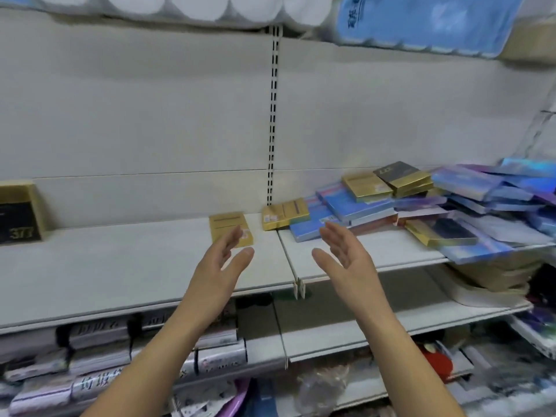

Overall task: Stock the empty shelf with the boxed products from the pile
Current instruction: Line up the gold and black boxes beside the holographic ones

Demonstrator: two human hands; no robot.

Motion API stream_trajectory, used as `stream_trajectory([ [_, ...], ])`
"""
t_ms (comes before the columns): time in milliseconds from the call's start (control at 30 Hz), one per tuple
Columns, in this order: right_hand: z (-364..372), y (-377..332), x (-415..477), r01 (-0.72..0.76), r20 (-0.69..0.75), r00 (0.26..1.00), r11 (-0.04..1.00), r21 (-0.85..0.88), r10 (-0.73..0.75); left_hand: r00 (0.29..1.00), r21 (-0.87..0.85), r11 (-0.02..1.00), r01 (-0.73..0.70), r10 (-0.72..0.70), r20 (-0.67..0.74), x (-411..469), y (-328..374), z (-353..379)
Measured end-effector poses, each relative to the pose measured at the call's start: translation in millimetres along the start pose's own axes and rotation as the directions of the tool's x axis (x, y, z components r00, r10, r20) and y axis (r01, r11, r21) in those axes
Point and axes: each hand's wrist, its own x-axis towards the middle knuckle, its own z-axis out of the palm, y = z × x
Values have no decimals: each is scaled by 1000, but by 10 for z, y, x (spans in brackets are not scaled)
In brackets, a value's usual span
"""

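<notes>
1. The left hand (224, 260) is hovering open, fingers straight, holding nothing, its fingertips overlapping a gold box (227, 224) lying flat on the shelf (120, 266) at centre frame.
2. The right hand (346, 257) is hovering open beside it, palm facing left.
3. The pile of boxes (451, 206) is sprawling across the shelf at right.

Single head cam, wide-angle, facing fwd & a bit down at store shelving.
Viewpoint is close to the shelf (120, 266), seen from slightly above, crossing mid-frame. The left hand (221, 260) & right hand (346, 257) enter from the bottom edge, approx. centre. At right sits the pile of boxes (436, 200), w/ lower shelves (361, 332) along the bottom. Frame edges bend w/ the lens.
</notes>
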Motion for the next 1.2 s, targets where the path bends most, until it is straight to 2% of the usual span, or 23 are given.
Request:
stream_trajectory([
  [200, 152, 151, 722, 29, 64, 998, 996, -85, -24, 998, 103, 995, 17, -11, -58, 638, -66, -51],
  [367, 57, 188, 1447, 97, 206, 978, 898, -430, -7, 996, 269, 960, 83, -84, -6, 1245, -188, -114],
  [467, 34, 245, 1816, 113, 246, 969, 842, -528, 24, 988, 384, 910, 154, -149, -44, 1569, -284, -57],
  [533, 84, 347, 1987, 107, 278, 958, 818, -565, 67, 972, 528, 821, 216, -231, -39, 1713, -371, 29],
  [633, 134, 508, 2229, 140, 353, 928, 770, -622, 117, 959, 797, 552, 245, -258, -116, 1865, -480, 184],
  [700, 133, 591, 2408, 226, 411, 902, 669, -708, 131, 955, 861, 434, 265, -242, -172, 1909, -492, 295],
  [767, 152, 641, 2562, 298, 460, 872, 562, -772, 168, 947, 889, 362, 280, -253, -196, 1935, -504, 372],
  [800, 174, 655, 2622, 314, 475, 860, 541, -780, 187, 947, 897, 341, 280, -253, -199, 1949, -508, 386],
  [900, 288, 663, 2738, 375, 512, 845, 509, -774, 155, 952, 894, 362, 262, -251, -177, 1995, -466, 339],
  [1000, 388, 672, 2774, 471, 550, 831, 417, -777, 87, 950, 879, 411, 240, -288, -124, 2046, -388, 227],
  [1067, 409, 662, 2764, 517, 568, 823, 378, -768, 27, 946, 831, 491, 263, -299, -123, 2026, -334, 162],
  [1133, 403, 622, 2767, 472, 518, 855, 424, -773, -9, 953, 741, 607, 288, -260, -158, 1990, -259, 75],
  [1200, 407, 535, 2775, 400, 428, 902, 479, -781, -56, 951, 697, 647, 307, -244, -193, 1984, -177, -44],
])
